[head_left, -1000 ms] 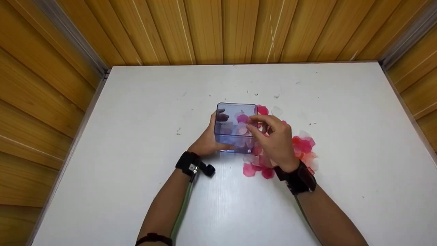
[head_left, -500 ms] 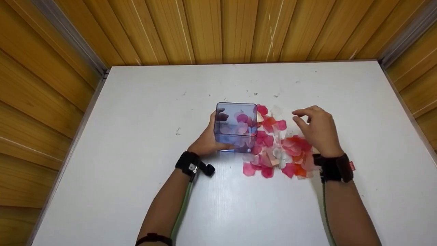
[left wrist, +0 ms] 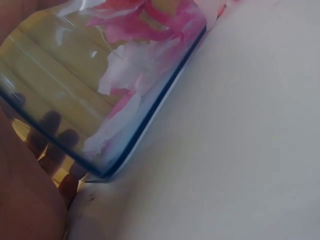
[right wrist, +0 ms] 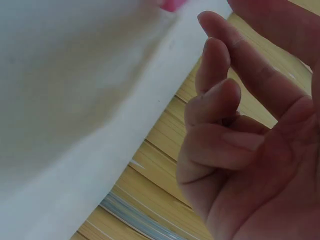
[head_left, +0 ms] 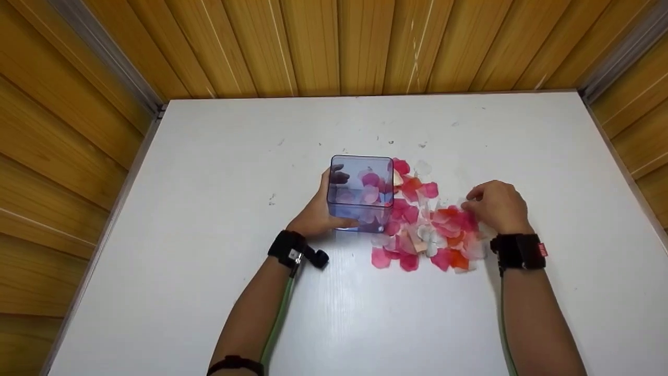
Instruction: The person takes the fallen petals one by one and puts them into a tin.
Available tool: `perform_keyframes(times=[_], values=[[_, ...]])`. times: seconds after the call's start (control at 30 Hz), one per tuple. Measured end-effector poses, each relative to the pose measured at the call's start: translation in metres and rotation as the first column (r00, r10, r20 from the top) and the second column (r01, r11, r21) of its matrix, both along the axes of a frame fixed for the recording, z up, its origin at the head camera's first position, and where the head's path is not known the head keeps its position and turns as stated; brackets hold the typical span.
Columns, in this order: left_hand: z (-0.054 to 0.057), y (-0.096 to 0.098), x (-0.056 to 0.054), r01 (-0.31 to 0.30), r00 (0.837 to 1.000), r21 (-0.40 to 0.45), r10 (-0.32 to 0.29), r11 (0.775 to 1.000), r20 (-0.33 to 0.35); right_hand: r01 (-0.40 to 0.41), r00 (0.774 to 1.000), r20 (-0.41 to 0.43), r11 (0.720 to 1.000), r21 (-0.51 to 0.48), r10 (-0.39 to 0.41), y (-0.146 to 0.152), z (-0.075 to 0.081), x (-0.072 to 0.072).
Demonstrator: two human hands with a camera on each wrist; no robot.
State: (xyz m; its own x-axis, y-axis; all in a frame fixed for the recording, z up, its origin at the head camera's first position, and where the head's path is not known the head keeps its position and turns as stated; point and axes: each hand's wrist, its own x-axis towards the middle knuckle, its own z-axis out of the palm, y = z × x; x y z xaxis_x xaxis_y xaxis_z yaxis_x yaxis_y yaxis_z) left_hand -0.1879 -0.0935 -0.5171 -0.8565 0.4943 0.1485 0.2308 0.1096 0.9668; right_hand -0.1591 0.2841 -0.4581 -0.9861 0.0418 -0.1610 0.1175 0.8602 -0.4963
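Note:
In the head view my left hand (head_left: 314,213) grips a see-through bluish plastic box (head_left: 360,218) by its left side, thumb along the front and fingers behind. Through its walls show several pink and pale petals (head_left: 371,195). The left wrist view has the box's dark lower edge (left wrist: 145,117) against the white surface, with petals inside. My right hand (head_left: 498,205) is at the upper right of a pile of loose petals (head_left: 446,230), thumb and index fingertips right at a pale one. In the right wrist view thumb and index finger stand apart, the other fingers curled, with nothing between them.
Pink, red, orange and white petals spread over the white table (head_left: 209,156) to the right of the box, some up against its right wall. Wood-patterned panels (head_left: 365,47) rise along the table's back and sides. Each wrist wears a black strap (head_left: 516,251).
My right hand has moved from over the box to the right, then down to the far right of the petal pile. My left hand and the box have stayed in place.

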Motion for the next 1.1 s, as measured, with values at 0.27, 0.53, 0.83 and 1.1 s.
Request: perform_keyframes(times=[0.27, 0.53, 0.83, 1.1], values=[[-0.008, -0.003, -0.003, -0.004, 0.999, -0.01, 0.004, 1.0, -0.038, 0.045, 0.998, -0.047, 0.999, -0.023, -0.046, -0.005, 0.0, -0.001], [-0.01, -0.003, -0.004, -0.012, 1.0, -0.026, 0.012, 1.0, -0.021, 0.008, 0.944, -0.327, 0.995, -0.096, -0.039, -0.028, 0.016, 0.004], [-0.009, -0.002, -0.004, -0.001, 0.999, -0.023, 0.0, 1.0, -0.035, -0.209, 0.766, -0.629, 0.875, -0.437, -0.132, -0.098, 0.023, 0.017], [-0.009, -0.003, -0.003, -0.019, 0.999, -0.045, 0.017, 0.999, -0.049, -0.361, 0.763, -0.643, 0.783, -0.506, -0.064, -0.154, 0.018, 0.024]])
